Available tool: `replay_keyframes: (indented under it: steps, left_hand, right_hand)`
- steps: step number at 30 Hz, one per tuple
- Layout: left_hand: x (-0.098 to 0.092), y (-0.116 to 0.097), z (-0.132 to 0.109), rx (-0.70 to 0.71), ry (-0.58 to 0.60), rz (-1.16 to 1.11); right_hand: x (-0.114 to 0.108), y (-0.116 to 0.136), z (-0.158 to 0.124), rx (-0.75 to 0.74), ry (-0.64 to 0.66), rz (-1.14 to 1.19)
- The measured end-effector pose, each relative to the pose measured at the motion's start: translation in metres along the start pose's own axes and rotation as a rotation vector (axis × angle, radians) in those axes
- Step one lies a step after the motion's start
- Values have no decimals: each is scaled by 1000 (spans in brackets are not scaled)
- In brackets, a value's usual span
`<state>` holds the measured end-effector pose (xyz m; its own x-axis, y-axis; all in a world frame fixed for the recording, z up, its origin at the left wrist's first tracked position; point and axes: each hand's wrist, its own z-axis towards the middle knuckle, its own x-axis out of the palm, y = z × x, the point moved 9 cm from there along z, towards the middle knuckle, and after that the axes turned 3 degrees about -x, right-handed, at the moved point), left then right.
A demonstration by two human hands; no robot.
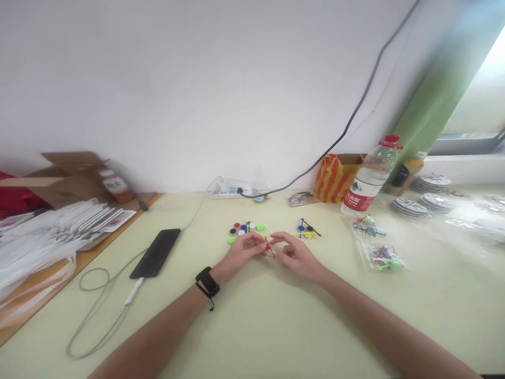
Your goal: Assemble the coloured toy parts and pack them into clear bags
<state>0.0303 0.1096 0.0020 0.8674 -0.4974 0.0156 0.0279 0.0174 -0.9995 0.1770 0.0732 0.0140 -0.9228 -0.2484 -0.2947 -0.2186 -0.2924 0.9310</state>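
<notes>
My left hand (244,250), with a black band on its wrist, and my right hand (296,255) meet at the middle of the pale green table (252,316). Both pinch a small red plastic piece (269,246) between their fingertips. Just beyond the left hand lies a cluster of small coloured round parts (245,230) in blue, red, green and white. A small assembled toy of blue, yellow and black sticks (308,230) lies beyond the right hand.
A black phone (155,252) on a grey cable lies to the left. Clear bags of coloured parts (376,248), a water bottle (369,181), a striped bag (333,179) and a power strip (229,188) stand behind. White packets (51,231) pile at far left.
</notes>
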Motion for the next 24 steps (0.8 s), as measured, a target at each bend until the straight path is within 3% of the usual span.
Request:
replay_keyframes:
  steps: [5,10,16,24]
  left_hand:
    - [-2,2,1,-17,-14,1]
    - [-1,4,1,-36,-5,4]
    - [-2,3,2,-17,-15,25]
    - [4,1,1,-3,17,32]
  right_hand:
    - [-2,3,0,43,13,6]
    - [-8,7,2,-32,-35,-3]
    - [9,3,0,-80,78,-82]
    - [-1,2,-1,-65,-24,-75]
